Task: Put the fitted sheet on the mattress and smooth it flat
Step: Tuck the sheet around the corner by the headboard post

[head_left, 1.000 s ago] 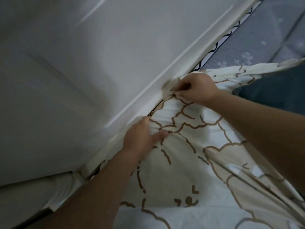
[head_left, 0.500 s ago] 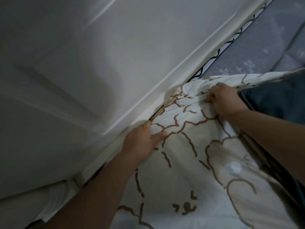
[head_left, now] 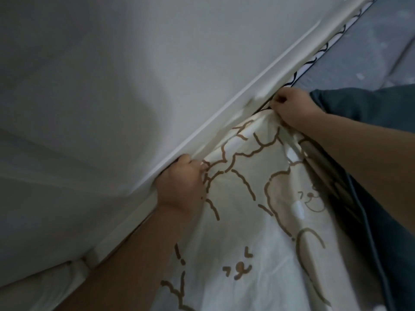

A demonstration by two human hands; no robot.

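A cream fitted sheet (head_left: 247, 221) with brown cartoon outlines covers the lower middle of the view. Its edge runs along the gap beside a white bed frame rail (head_left: 224, 122). My left hand (head_left: 182, 185) presses the sheet's edge down into that gap, with the fingers curled around the fabric. Farther along the rail, my right hand (head_left: 292, 108) is closed on the bunched sheet edge. The grey mattress (head_left: 359, 52) with pale flecks lies bare at the upper right, showing a black-and-white patterned side strip (head_left: 314, 57).
A white padded panel (head_left: 112, 86) fills the left and top of the view, right against the rail. A dark teal blanket or cover (head_left: 370, 131) lies under my right forearm on the right side.
My right hand has moved farther along the rail, pulling the sheet edge toward the gap. My left hand has slid up the rail and pushed deeper into the gap. The view has shifted closer.
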